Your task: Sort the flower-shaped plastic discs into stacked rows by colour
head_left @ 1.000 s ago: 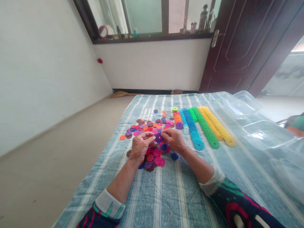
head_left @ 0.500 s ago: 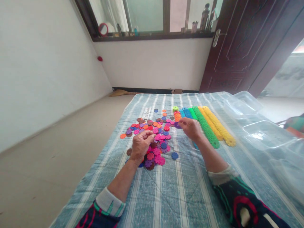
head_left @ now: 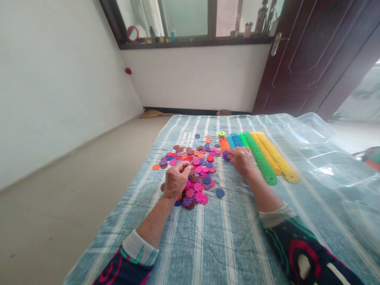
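**Purple Disc Pinched at the End of a Colour Row**

The right hand (head_left: 242,161) gripped a purple disc (head_left: 226,155) between thumb and fingertips, at the near end of a short orange-red row (head_left: 225,145). Whether the disc lay flat or was slightly raised could not be told. A fingertip hold probably suited so thin a piece, leaving its face mostly uncovered and the neighbouring discs undisturbed.

The left hand (head_left: 175,180) hovered or rested at the mixed pile (head_left: 204,170), thumb and fingers brought together; whether they held anything could not be made out. Its place there seemed to keep the loose pieces within easy reach.

The rows lay side by side, apparently so that each shade stayed together and apart from the jumble: yellow rows (head_left: 274,156) farthest right, then a green row (head_left: 263,160), with blue rows (head_left: 236,139) partly hidden by the right hand. The clear plastic boxes (head_left: 342,170) stood off to the right, perhaps to leave working room on the striped cloth (head_left: 243,245).

The purple disc looked small, round and flat, deep violet against the warmer row; the fingers covered part of its edge.
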A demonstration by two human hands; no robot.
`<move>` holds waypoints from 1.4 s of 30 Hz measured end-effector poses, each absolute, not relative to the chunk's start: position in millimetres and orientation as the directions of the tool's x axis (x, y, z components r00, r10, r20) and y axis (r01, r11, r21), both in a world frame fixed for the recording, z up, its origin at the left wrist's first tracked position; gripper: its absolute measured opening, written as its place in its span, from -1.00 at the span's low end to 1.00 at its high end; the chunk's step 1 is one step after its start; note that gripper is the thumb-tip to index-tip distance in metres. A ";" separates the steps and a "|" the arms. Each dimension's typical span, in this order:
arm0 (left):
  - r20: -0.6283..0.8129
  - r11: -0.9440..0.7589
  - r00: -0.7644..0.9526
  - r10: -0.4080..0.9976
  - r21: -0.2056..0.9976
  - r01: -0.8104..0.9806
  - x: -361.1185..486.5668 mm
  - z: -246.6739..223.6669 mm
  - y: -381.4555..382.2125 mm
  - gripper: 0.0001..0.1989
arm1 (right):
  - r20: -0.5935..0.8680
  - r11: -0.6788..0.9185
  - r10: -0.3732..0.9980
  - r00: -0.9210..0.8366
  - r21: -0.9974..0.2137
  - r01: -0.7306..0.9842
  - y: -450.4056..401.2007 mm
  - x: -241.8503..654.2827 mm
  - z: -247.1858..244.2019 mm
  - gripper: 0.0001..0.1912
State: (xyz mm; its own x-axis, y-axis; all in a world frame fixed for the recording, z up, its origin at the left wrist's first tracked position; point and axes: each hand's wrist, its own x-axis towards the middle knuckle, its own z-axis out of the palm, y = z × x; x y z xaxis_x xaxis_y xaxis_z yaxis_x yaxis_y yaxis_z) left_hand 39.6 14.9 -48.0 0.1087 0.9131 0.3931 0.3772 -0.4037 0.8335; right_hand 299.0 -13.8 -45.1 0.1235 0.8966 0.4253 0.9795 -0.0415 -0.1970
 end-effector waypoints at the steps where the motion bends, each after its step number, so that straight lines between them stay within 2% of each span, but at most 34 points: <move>1: 0.406 -0.413 0.105 0.908 0.820 0.396 38.1 -47.8 15.7 -0.83 | 0.434 -0.043 0.893 0.121 -0.185 0.982 -13.4 299.3 -46.7 -0.78; 7: 0.506 -0.486 0.111 0.856 0.711 0.508 24.5 -47.1 20.0 -0.82 | 0.565 -0.075 0.812 0.145 -0.146 0.986 -11.5 300.9 -56.0 -0.83; 11: 0.491 -0.488 0.154 0.857 0.678 0.550 14.3 -45.7 23.2 -0.83 | 0.587 -0.030 0.801 0.119 -0.160 0.987 -11.8 292.2 -53.4 -0.79; 14: 0.471 -0.512 0.235 0.850 0.636 0.578 8.6 -47.2 26.5 -0.86 | 0.551 0.123 0.834 -0.001 -0.184 0.975 -13.3 273.8 -50.4 -0.78; 17: 0.474 -0.562 0.323 0.819 0.549 0.619 5.8 -50.3 29.5 -0.89 | 0.470 0.336 0.857 -0.213 -0.196 0.921 -17.5 249.3 -49.2 -0.82; 22: 0.446 -0.667 0.501 0.741 0.413 0.620 7.8 -49.4 28.0 -0.86 | 0.326 0.467 0.861 -0.390 -0.207 0.860 -27.0 221.3 -48.6 -0.83; 25: 0.412 -0.678 0.542 0.733 0.373 0.633 8.3 -48.4 26.8 -0.85 | 0.287 0.455 0.876 -0.387 -0.227 0.861 -28.8 218.0 -49.1 -0.82; 28: 0.409 -0.650 0.513 0.754 0.360 0.669 6.6 -51.1 28.7 -0.89 | 0.271 0.412 0.897 -0.350 -0.226 0.883 -28.0 218.3 -50.6 -0.86; 35: 0.498 -0.666 0.479 0.723 0.316 0.675 15.5 -58.5 29.0 -0.87 | 0.309 0.397 0.894 -0.323 -0.213 0.893 -26.0 215.6 -56.9 -0.86; 42: 0.388 -0.663 0.550 0.739 0.274 0.697 25.6 -61.4 27.3 -0.80 | 0.369 0.409 0.881 -0.295 -0.283 0.868 -21.6 219.3 -63.1 -0.81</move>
State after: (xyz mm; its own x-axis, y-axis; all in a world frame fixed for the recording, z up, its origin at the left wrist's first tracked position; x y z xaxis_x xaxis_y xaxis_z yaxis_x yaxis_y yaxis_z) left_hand 25.6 27.3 -61.4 0.5504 0.7392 0.3882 0.6971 -0.6628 0.2736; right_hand 219.3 -21.6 -63.1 -0.2946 0.8814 0.3691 0.8675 0.4087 -0.2835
